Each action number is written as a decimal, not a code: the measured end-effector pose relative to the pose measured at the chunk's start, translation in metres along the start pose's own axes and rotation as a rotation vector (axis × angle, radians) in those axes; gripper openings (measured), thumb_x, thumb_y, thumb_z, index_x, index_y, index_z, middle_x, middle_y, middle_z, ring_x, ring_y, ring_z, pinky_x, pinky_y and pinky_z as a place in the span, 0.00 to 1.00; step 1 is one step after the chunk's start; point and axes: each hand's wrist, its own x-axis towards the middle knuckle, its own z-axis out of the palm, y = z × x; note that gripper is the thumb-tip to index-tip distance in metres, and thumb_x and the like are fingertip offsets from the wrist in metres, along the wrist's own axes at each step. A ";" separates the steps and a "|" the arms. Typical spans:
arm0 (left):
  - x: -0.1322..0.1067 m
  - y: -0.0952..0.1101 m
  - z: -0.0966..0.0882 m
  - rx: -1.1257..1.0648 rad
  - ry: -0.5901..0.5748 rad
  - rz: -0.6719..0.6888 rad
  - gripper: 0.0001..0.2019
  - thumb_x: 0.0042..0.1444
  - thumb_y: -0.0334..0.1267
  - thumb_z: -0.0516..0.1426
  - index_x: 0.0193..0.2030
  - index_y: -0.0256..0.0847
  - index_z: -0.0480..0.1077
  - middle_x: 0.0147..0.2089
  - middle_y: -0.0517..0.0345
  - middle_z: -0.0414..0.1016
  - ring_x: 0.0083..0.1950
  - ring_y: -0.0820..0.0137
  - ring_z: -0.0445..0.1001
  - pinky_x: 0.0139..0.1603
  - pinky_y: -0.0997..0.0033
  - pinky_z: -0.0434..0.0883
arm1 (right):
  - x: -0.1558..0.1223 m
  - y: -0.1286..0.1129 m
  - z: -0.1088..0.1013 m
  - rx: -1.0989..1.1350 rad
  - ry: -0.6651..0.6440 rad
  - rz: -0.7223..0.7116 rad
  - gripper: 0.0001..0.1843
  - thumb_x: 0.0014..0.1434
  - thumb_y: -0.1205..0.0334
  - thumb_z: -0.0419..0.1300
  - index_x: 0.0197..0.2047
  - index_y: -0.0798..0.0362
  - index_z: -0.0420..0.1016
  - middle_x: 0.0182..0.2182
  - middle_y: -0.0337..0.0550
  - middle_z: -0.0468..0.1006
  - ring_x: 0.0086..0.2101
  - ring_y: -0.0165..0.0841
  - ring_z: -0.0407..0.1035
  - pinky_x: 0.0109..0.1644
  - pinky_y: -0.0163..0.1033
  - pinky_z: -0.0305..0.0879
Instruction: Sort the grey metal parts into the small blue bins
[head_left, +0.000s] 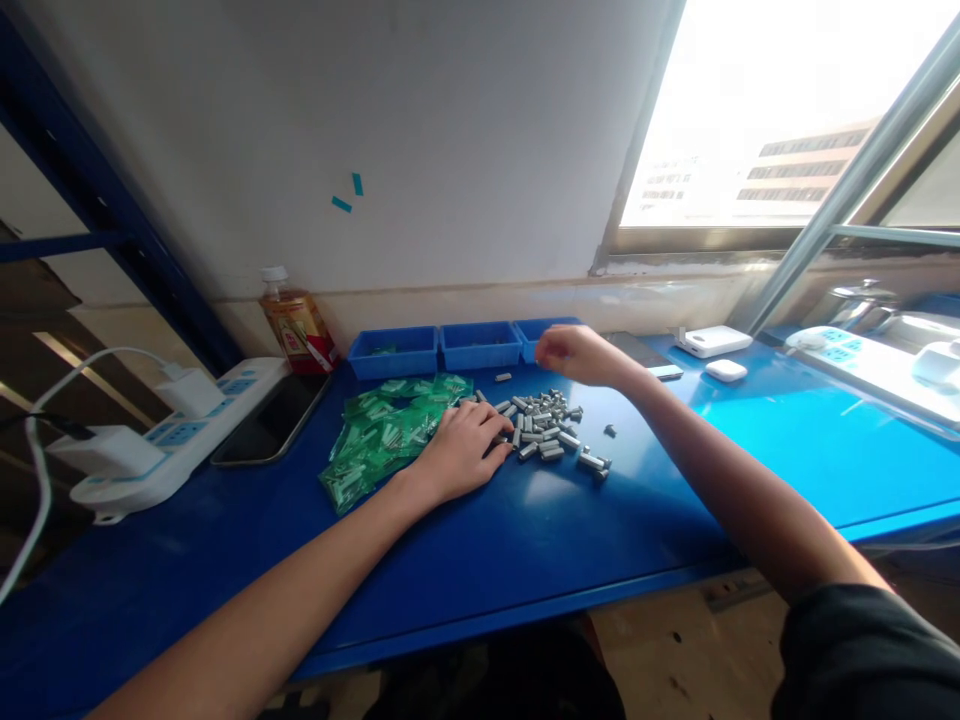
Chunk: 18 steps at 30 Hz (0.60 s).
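Note:
My left hand [469, 448] rests at the left edge of a loose pile of short metal standoffs [551, 425], thumb and fingers apart and touching the nearest pieces. Beside and partly under it lie green-tinted plastic bags [390, 430] with metal pieces inside. My right hand [571, 354] is raised above the front right of the right blue bin [529, 335], its fingers curled together; whatever they hold is hidden. One standoff [503, 377] lies apart near the middle blue bin [480, 350]. A small dark metal piece [610, 431] sits right of the pile.
The left blue bin [394, 355] stands near a drink bottle [296, 320]. A phone [274, 420] and a power strip [180, 435] with chargers lie on the left. Behind my right forearm are a dark flat device [637, 350], a white box [716, 341] and a white case [726, 371].

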 end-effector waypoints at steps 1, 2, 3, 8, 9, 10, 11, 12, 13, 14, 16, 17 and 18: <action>0.000 0.000 0.000 -0.004 -0.005 0.003 0.11 0.61 0.43 0.52 0.47 0.45 0.69 0.48 0.55 0.70 0.53 0.60 0.64 0.54 0.56 0.61 | 0.010 0.007 0.000 -0.038 0.115 0.013 0.09 0.52 0.72 0.54 0.34 0.56 0.75 0.34 0.44 0.77 0.33 0.32 0.70 0.37 0.33 0.63; 0.000 0.000 0.000 -0.006 -0.010 0.005 0.11 0.61 0.43 0.51 0.47 0.45 0.68 0.49 0.55 0.70 0.54 0.60 0.63 0.54 0.55 0.61 | 0.019 0.014 0.000 -0.088 0.214 0.042 0.09 0.52 0.72 0.55 0.35 0.57 0.75 0.35 0.46 0.76 0.34 0.33 0.70 0.39 0.34 0.63; 0.000 0.000 -0.001 -0.006 -0.014 0.006 0.11 0.61 0.43 0.51 0.48 0.45 0.68 0.49 0.55 0.70 0.54 0.60 0.63 0.54 0.55 0.61 | 0.027 0.019 0.000 -0.140 0.286 0.082 0.09 0.53 0.71 0.55 0.36 0.58 0.75 0.37 0.48 0.76 0.35 0.34 0.70 0.40 0.35 0.63; 0.000 -0.001 -0.001 0.006 -0.016 0.006 0.12 0.61 0.43 0.51 0.48 0.45 0.68 0.49 0.55 0.70 0.54 0.60 0.63 0.54 0.55 0.61 | 0.018 0.014 0.016 -0.233 0.105 0.031 0.07 0.56 0.63 0.58 0.36 0.56 0.75 0.34 0.47 0.76 0.34 0.35 0.70 0.38 0.35 0.61; 0.000 -0.001 0.000 0.010 -0.015 0.009 0.12 0.61 0.43 0.51 0.48 0.45 0.68 0.49 0.55 0.70 0.54 0.59 0.63 0.54 0.55 0.62 | 0.010 0.008 0.021 -0.220 0.018 -0.015 0.07 0.56 0.62 0.58 0.35 0.55 0.75 0.33 0.45 0.76 0.33 0.34 0.69 0.37 0.34 0.61; 0.001 -0.001 0.000 0.014 -0.013 0.013 0.12 0.61 0.43 0.51 0.48 0.45 0.68 0.48 0.54 0.70 0.53 0.59 0.63 0.54 0.56 0.62 | 0.002 0.002 0.027 -0.213 -0.061 -0.049 0.07 0.56 0.61 0.59 0.34 0.55 0.75 0.32 0.45 0.76 0.32 0.34 0.69 0.35 0.34 0.60; 0.001 -0.001 0.000 0.018 -0.010 0.015 0.12 0.61 0.43 0.51 0.48 0.45 0.69 0.48 0.54 0.70 0.53 0.59 0.63 0.54 0.56 0.62 | -0.005 -0.003 0.032 -0.217 -0.122 -0.065 0.07 0.55 0.60 0.59 0.33 0.55 0.76 0.31 0.44 0.76 0.32 0.34 0.69 0.34 0.33 0.59; 0.001 -0.001 0.000 0.019 -0.008 0.017 0.12 0.61 0.43 0.51 0.48 0.45 0.69 0.48 0.54 0.70 0.53 0.59 0.63 0.54 0.56 0.62 | -0.011 -0.007 0.037 -0.230 -0.164 -0.070 0.07 0.55 0.60 0.59 0.33 0.55 0.76 0.31 0.45 0.77 0.31 0.34 0.69 0.33 0.33 0.58; 0.001 -0.001 0.000 0.019 -0.007 0.017 0.12 0.61 0.43 0.51 0.48 0.45 0.69 0.48 0.54 0.70 0.53 0.59 0.63 0.55 0.56 0.62 | -0.015 -0.010 0.042 -0.246 -0.191 -0.067 0.07 0.54 0.61 0.59 0.33 0.55 0.76 0.31 0.45 0.77 0.31 0.34 0.69 0.33 0.34 0.58; 0.001 0.000 0.000 0.018 -0.007 0.018 0.12 0.61 0.42 0.51 0.48 0.44 0.69 0.49 0.54 0.70 0.53 0.60 0.63 0.55 0.56 0.62 | -0.018 -0.012 0.046 -0.258 -0.209 -0.061 0.06 0.54 0.62 0.59 0.32 0.55 0.76 0.31 0.45 0.77 0.32 0.34 0.69 0.33 0.34 0.58; 0.002 0.000 0.000 0.015 -0.011 0.020 0.12 0.61 0.42 0.51 0.48 0.44 0.69 0.49 0.54 0.70 0.53 0.60 0.64 0.55 0.56 0.62 | -0.020 -0.014 0.049 -0.262 -0.223 -0.054 0.05 0.53 0.65 0.58 0.31 0.55 0.76 0.30 0.45 0.78 0.32 0.35 0.70 0.34 0.34 0.58; 0.001 0.000 0.000 0.016 -0.012 0.020 0.12 0.61 0.42 0.51 0.48 0.44 0.69 0.49 0.54 0.70 0.53 0.60 0.64 0.55 0.56 0.62 | -0.019 -0.014 0.049 -0.251 -0.219 -0.060 0.05 0.53 0.66 0.58 0.30 0.55 0.75 0.29 0.45 0.78 0.31 0.34 0.70 0.34 0.34 0.58; 0.001 0.000 0.000 0.017 -0.012 0.020 0.12 0.61 0.42 0.51 0.48 0.44 0.69 0.49 0.54 0.70 0.53 0.60 0.64 0.55 0.56 0.62 | -0.018 -0.015 0.048 -0.230 -0.208 -0.073 0.05 0.53 0.67 0.57 0.29 0.55 0.75 0.29 0.44 0.78 0.31 0.34 0.70 0.33 0.33 0.58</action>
